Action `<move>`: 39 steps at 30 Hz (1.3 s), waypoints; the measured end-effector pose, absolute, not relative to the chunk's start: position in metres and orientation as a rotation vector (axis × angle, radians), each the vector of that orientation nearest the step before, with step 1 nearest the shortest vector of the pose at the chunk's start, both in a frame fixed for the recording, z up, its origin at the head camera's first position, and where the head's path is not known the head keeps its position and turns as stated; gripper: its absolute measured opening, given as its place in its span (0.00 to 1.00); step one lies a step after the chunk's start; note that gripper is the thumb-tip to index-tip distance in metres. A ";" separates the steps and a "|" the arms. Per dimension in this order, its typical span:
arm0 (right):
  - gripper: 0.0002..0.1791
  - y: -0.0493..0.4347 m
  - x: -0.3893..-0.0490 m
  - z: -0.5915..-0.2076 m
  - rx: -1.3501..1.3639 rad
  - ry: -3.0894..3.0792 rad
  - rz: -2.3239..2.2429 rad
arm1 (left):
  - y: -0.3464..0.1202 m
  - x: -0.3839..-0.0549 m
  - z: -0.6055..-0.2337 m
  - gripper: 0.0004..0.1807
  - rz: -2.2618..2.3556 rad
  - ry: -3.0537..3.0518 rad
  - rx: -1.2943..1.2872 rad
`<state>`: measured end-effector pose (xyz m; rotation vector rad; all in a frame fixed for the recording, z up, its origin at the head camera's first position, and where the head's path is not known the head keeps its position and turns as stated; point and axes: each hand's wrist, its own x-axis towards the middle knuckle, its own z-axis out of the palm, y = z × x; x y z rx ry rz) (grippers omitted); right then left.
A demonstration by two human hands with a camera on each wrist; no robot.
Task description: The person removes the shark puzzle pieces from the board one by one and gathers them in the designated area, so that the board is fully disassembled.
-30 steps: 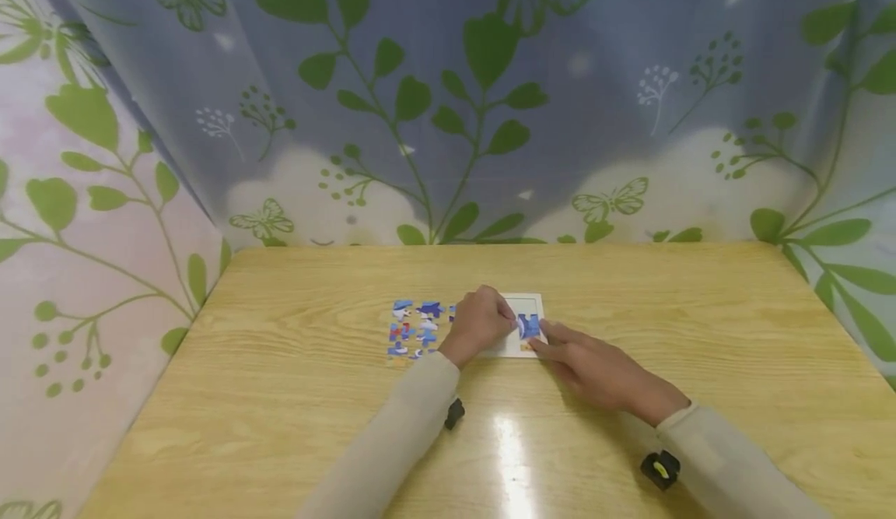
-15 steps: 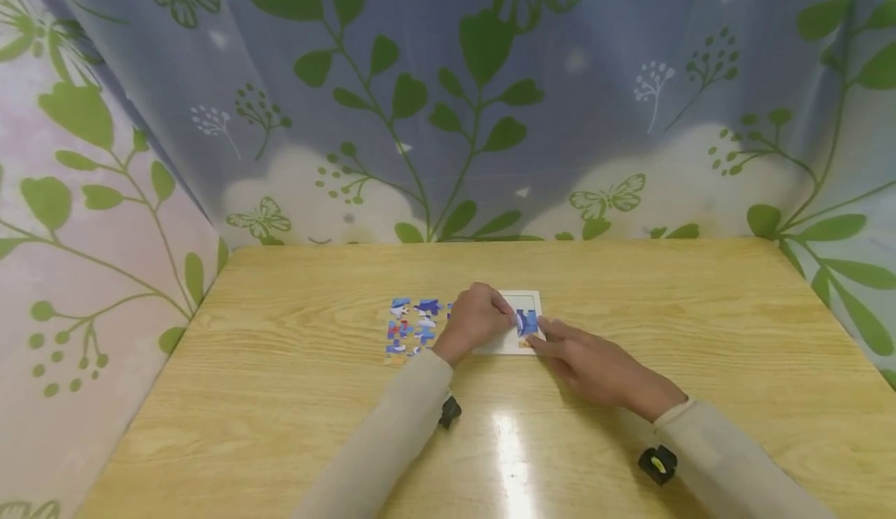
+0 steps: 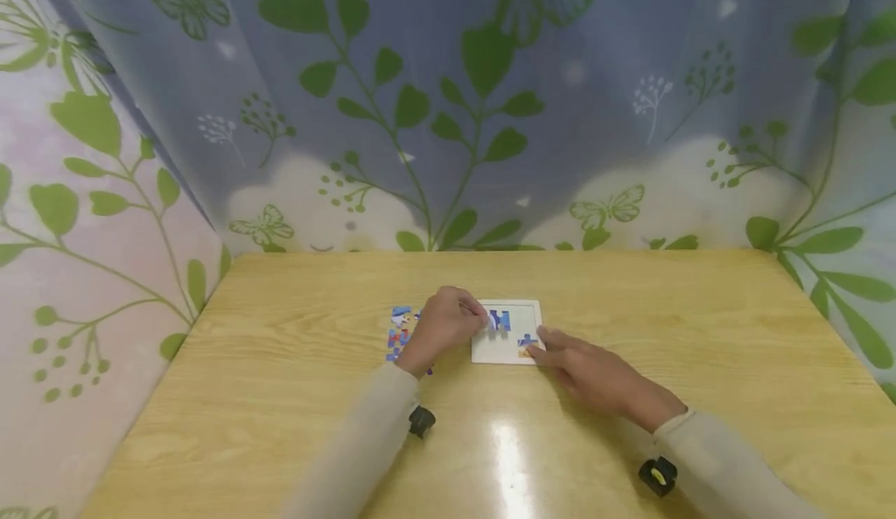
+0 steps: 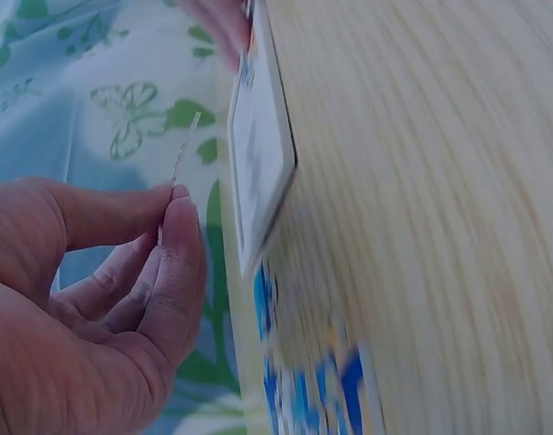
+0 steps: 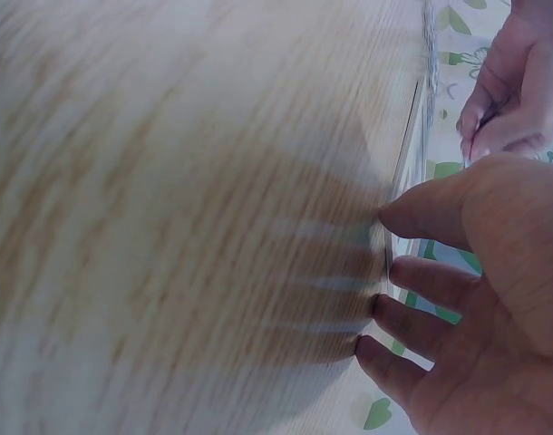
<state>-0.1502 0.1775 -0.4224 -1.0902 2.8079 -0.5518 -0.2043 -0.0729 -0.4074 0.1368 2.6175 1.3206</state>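
Observation:
Between thumb and fingertips my left hand [image 3: 448,324] pinches a thin blue-and-white jigsaw piece [image 3: 501,320]; the left wrist view shows it edge-on, raised off the puzzle tray. The white puzzle tray [image 3: 493,352] lies flat on the table. Another jigsaw piece [image 3: 527,344], blue and orange, sits in the tray's near right corner. My right hand [image 3: 595,371] rests at that corner, thumb over it and the other fingers along the right edge. In the right wrist view its fingers [image 5: 431,281] are spread and lightly bent, tips down at the tray's edge and the table.
Several loose jigsaw pieces [image 3: 399,338] lie left of the tray, partly hidden behind my left hand and sleeve. A patterned curtain [image 3: 434,153] hangs along the far edge of the wooden table [image 3: 280,394].
My left hand has moved left and lifted the blue-and-white jigsaw piece away from the tray's right side. The right hand stays at the tray's corner.

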 end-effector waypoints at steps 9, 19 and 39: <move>0.19 0.180 -0.140 -0.434 -1.077 2.796 -0.582 | -0.111 -0.189 -0.412 0.02 1.295 2.633 0.085; 0.19 0.181 -0.135 -0.433 -1.096 2.800 -0.576 | -0.134 -0.177 -0.419 0.02 1.257 2.650 0.137; 0.20 0.180 -0.148 -0.425 -1.118 2.817 -0.539 | -0.130 -0.187 -0.414 0.03 1.086 2.794 0.211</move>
